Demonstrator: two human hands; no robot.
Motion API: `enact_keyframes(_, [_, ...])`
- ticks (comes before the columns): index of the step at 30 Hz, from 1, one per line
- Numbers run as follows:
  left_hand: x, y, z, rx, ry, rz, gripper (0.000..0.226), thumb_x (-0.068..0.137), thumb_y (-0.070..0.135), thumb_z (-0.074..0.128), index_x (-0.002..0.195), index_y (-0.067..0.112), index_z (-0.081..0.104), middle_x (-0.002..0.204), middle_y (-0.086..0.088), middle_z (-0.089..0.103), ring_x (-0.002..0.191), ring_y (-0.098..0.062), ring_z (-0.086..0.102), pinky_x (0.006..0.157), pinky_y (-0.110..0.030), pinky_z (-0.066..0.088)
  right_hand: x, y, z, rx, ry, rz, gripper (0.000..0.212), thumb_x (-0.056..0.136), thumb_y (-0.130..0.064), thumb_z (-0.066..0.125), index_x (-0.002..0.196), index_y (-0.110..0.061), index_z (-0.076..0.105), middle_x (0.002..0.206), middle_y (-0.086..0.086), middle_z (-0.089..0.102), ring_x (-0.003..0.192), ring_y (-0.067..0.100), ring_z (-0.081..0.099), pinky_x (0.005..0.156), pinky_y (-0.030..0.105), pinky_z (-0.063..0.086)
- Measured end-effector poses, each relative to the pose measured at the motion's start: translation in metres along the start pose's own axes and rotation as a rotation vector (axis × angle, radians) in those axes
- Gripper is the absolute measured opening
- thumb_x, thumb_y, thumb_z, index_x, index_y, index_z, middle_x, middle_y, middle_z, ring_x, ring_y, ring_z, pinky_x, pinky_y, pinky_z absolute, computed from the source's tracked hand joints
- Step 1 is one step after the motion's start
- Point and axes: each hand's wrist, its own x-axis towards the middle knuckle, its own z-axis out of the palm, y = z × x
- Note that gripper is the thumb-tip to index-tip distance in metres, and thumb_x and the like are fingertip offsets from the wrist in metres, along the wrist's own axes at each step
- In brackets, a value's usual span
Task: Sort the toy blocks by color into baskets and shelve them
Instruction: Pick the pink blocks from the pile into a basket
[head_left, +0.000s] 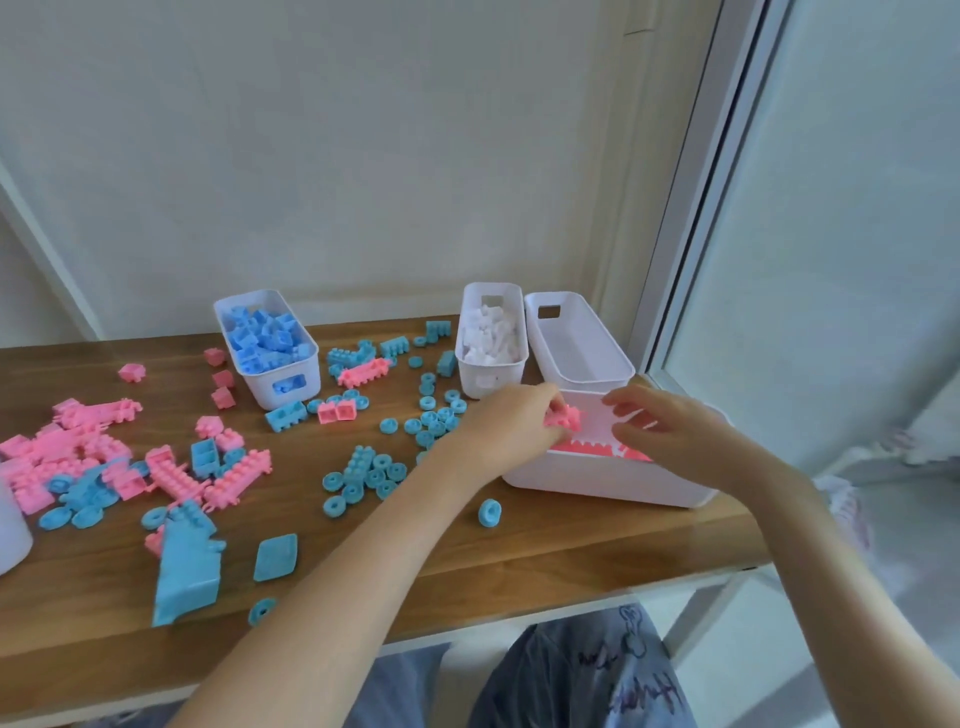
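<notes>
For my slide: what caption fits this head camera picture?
Left hand holds a pink block over a basket, right hand close by, loose blocks on the table.

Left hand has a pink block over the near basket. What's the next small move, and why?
Most likely release it there. The left hand pinches the pink block right above the near basket, which already holds pink pieces, while the blue-filled basket and white-filled basket sit farther back. Dropping it here matches the colour sort.

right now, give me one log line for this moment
step: sorting pink | left grip: pinches pink block over near basket | right grip: above basket, hold unclear
</notes>
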Motion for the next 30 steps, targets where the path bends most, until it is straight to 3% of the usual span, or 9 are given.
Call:
enact_keyframes(5, [-0.015, -0.002, -0.015, -0.064, 0.054, 0.007, 0.038, 0.094, 0.037, 0.056, 0.128, 0.019, 0.053, 0.124, 0.002, 0.059, 0.109, -0.011, 0.055, 0.083, -0.022, 0.043, -0.004, -0.031, 0.011, 0.122, 0.089, -0.154, 0.033, 0.095, -0.012, 0.047, 0.126, -0.022, 0.052, 0.118, -0.007, 0.055, 0.101, 0.003, 0.048, 0.087, 0.017, 0.035])
enact_keyframes(7, [-0.026, -0.007, -0.024, -0.035, 0.093, 0.015, 0.04, 0.094, 0.034, 0.055, 0.132, 0.02, 0.05, 0.128, 0.001, 0.056, 0.112, -0.012, 0.053, 0.084, -0.023, 0.041, -0.007, -0.049, 0.016, 0.174, 0.086, -0.233, 0.04, 0.093, -0.006, 0.047, 0.129, -0.024, 0.049, 0.118, -0.011, 0.05, 0.106, 0.002, 0.044, 0.089, 0.015, 0.031])
enact_keyframes(12, [-0.074, -0.043, -0.056, 0.199, 0.241, -0.082, 0.038, 0.096, 0.028, 0.049, 0.134, 0.026, 0.044, 0.137, 0.005, 0.048, 0.13, -0.017, 0.036, 0.105, -0.035, 0.03, -0.012, -0.106, 0.05, 0.278, 0.065, -0.463, 0.054, 0.091, -0.008, 0.051, 0.137, -0.031, 0.038, 0.124, -0.021, 0.041, 0.113, -0.01, 0.033, 0.092, 0.0, 0.023])
enact_keyframes(15, [-0.117, -0.079, -0.075, 0.303, 0.311, -0.296, 0.05, 0.096, 0.034, 0.045, 0.143, 0.033, 0.03, 0.151, 0.005, 0.031, 0.139, -0.018, 0.021, 0.112, -0.038, 0.018, -0.014, -0.139, 0.075, 0.265, -0.076, -0.537, 0.056, 0.094, -0.02, 0.051, 0.14, -0.038, 0.027, 0.135, -0.019, 0.035, 0.122, -0.005, 0.027, 0.105, 0.019, 0.023])
enact_keyframes(17, [-0.155, -0.102, -0.078, 0.325, 0.216, -0.516, 0.071, 0.092, 0.051, 0.047, 0.149, 0.041, 0.005, 0.159, 0.005, 0.003, 0.145, -0.022, 0.002, 0.116, -0.046, 0.008, -0.013, -0.157, 0.09, 0.205, -0.22, -0.579, 0.057, 0.094, -0.03, 0.05, 0.142, -0.041, 0.022, 0.145, -0.018, 0.028, 0.133, 0.003, 0.021, 0.112, 0.033, 0.016])
enact_keyframes(20, [-0.196, -0.125, -0.069, 0.316, 0.107, -0.709, 0.089, 0.084, 0.069, 0.045, 0.144, 0.048, -0.017, 0.155, 0.008, -0.025, 0.145, -0.026, -0.018, 0.116, -0.055, -0.002, -0.009, -0.178, 0.103, 0.182, -0.384, -0.579, 0.058, 0.094, -0.041, 0.05, 0.143, -0.043, 0.02, 0.15, -0.02, 0.019, 0.139, 0.005, 0.011, 0.115, 0.037, 0.008])
enact_keyframes(23, [-0.207, -0.134, -0.054, 0.242, 0.131, -0.705, 0.084, 0.085, 0.067, 0.046, 0.146, 0.046, -0.008, 0.156, 0.008, -0.023, 0.145, -0.025, -0.014, 0.117, -0.053, 0.003, -0.005, -0.193, 0.119, 0.139, -0.403, -0.598, 0.061, 0.092, -0.047, 0.05, 0.145, -0.041, 0.019, 0.152, -0.018, 0.017, 0.14, 0.006, 0.011, 0.115, 0.034, 0.006])
enact_keyframes(30, [-0.184, -0.142, -0.036, 0.01, 0.37, -0.574, 0.048, 0.094, 0.037, 0.053, 0.139, 0.025, 0.038, 0.154, 0.004, 0.015, 0.144, -0.016, 0.015, 0.111, -0.032, 0.027, 0.008, -0.197, 0.146, 0.066, -0.391, -0.563, 0.06, 0.092, -0.047, 0.048, 0.145, -0.037, 0.022, 0.152, -0.012, 0.021, 0.141, 0.011, 0.015, 0.115, 0.035, 0.007])
